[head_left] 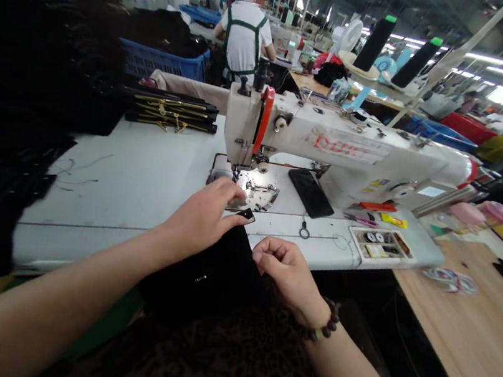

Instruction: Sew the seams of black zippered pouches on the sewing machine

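Item: small black fabric tab (246,214), centre of frame, lying on the worktop (139,178) just below the sewing machine (333,147) needle plate.
Long axis: roughly left to right.
Left hand (202,219): nearer, fingers together, pressing its left end.
Right hand (284,268): lower right, fingers curled together over black cloth (215,271).

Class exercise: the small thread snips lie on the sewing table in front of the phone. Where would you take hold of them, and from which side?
Probably take the thread snips at the looped handle nearest the table's front edge, from above and the front. They lie flat, alone on bare table, blades toward the phone, so the loop is open to fingers.
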`<state>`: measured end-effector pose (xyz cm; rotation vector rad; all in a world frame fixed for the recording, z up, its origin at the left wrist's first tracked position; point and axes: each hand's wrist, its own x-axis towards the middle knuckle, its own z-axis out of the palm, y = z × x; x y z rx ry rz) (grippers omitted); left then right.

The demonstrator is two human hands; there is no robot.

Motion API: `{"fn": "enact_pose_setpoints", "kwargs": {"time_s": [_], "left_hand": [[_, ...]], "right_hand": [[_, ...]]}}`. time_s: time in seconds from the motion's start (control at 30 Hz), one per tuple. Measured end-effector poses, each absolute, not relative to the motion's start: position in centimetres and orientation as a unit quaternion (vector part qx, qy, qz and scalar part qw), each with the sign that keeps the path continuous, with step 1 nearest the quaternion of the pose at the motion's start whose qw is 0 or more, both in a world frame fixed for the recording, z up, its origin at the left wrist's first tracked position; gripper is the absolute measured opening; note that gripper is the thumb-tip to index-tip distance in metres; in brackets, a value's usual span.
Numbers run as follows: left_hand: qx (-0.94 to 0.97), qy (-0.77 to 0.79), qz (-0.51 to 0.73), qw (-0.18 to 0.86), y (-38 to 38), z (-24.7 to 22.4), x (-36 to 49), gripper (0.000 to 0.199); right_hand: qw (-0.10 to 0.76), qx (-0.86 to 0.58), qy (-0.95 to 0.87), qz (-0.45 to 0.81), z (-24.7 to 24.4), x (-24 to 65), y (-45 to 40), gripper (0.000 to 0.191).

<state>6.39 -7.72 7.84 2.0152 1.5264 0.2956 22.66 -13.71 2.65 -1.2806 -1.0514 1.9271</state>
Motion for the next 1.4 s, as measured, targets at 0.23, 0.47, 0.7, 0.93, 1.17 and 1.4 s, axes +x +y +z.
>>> {"fn": "enact_pose_setpoints", "kwargs": {"time_s": [0.23,0.47,0.7,0.93,1.17,1.4], "left_hand": [[0.606,0.534,-0.076,0.584,-12.3,6.8,8.2,0.046],[0.579,0.544,-0.039,0.606,-12.7,4.9,8.5,0.041],[0.62,0.532,-0.067,0.573,-12.7,4.8,8.5,0.036],[0.609,0.525,-0.041,0.593,-12.4,4.6,8.5,0.031],[0.591,0.538,-0.02,0.601,-12.5,4.3,8.6,0.029],[0.734,0.562,0.057,0.378,-11.9,4.1,7.9,0.031]], "right_hand": [[0.308,-0.509,-0.326,0.734,1.7,23.1,-14.7,0.032],[0.285,-0.492,-0.306,0.763,0.8,23.4,-15.3,0.035],[0.288,-0.487,-0.296,0.77,-0.2,23.2,-15.3,0.035],[0.319,-0.452,-0.24,0.798,-0.9,23.1,-15.0,0.035],[0.312,-0.414,-0.173,0.837,-1.8,22.8,-15.0,0.043],[0.329,-0.415,-0.159,0.833,-1.3,23.7,-13.2,0.044]]}}
